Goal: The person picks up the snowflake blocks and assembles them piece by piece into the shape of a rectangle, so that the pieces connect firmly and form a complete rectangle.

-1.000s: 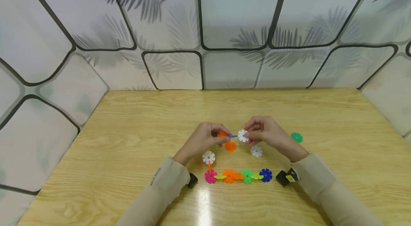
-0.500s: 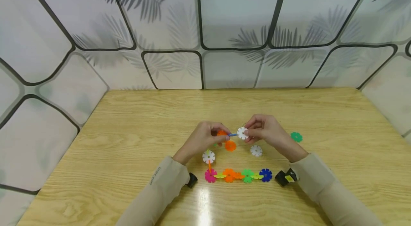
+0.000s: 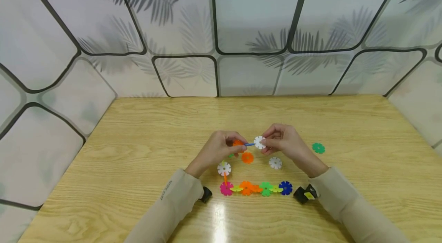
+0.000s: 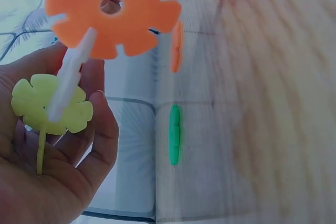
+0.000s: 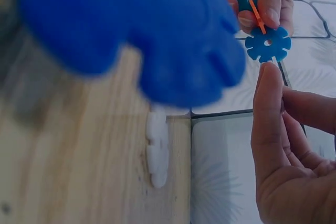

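Observation:
Notched plastic flower discs form a linked chain. My left hand [image 3: 221, 147] pinches its upper end, at an orange disc [image 3: 238, 143], with a blue disc [image 5: 268, 43] jutting out to the right, edge-on in the head view. Between thumb and fingers of my right hand [image 3: 284, 141] is a white disc [image 3: 259, 142], its edge right at the blue disc's rim. Under the left hand the chain runs down past a second white disc [image 3: 224, 168] to a pink disc [image 3: 226, 188]. From there a row continues rightward to a dark blue disc [image 3: 285, 188].
Loose on the wooden table [image 3: 155, 128] lie an orange disc [image 3: 247, 157], a white flower disc [image 3: 275, 163] and a green disc [image 3: 318, 148]. Black wrist cameras hang below both sleeves, close to the row's ends. A patterned panel [image 3: 252, 74] stands behind the table.
The white disc in my right hand has shifted slightly left and up, closer to the blue disc. The left hand has hardly moved.

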`<state>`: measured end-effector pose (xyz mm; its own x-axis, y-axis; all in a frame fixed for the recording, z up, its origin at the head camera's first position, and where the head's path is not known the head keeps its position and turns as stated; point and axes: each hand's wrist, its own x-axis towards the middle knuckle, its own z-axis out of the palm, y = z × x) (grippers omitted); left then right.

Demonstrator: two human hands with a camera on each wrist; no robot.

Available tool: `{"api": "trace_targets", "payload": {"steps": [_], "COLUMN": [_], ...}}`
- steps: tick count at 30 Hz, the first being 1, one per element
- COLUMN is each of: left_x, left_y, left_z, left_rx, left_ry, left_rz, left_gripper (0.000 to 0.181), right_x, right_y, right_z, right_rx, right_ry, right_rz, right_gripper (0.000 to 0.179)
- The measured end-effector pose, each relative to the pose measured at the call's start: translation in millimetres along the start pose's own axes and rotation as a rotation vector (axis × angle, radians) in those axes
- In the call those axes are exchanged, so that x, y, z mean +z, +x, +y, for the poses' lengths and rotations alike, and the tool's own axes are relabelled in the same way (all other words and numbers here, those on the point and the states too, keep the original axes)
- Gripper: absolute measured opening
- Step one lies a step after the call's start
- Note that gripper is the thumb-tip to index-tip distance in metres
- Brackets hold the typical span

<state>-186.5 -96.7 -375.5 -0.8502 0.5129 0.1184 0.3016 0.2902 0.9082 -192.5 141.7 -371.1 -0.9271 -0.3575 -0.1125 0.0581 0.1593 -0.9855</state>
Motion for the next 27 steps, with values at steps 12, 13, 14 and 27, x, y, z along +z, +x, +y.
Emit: {"api": "trace_targets", "payload": {"steps": [12, 13, 14, 27], "left_x": [0.1, 0.4, 0.8, 5.0], "left_y": [-1.1, -0.9, -0.6, 0.2], "left_z": [0.4, 0.3, -0.3, -0.7], "left_rx": [-0.024, -0.02, -0.013, 0.032], "left_ry": [0.01, 0.009, 0.007, -0.02], "left_rz": [0.024, 0.023, 0.022, 0.027], "left_gripper": [0.012, 0.012, 0.012, 0.009], "right_x": [-1, 0, 0, 11], "right_y": [-0.8, -0.9, -1.0, -5.9], "right_z": [1, 1, 2, -4], "right_rx": [-0.013, -0.017, -0.022, -0.035], "right_ry": [0.057, 0.06, 0.059, 0.126], "right_rz": [-0.02, -0.022, -0.023, -0.008], "right_gripper": [0.015, 0.015, 0.015, 0.005]}}
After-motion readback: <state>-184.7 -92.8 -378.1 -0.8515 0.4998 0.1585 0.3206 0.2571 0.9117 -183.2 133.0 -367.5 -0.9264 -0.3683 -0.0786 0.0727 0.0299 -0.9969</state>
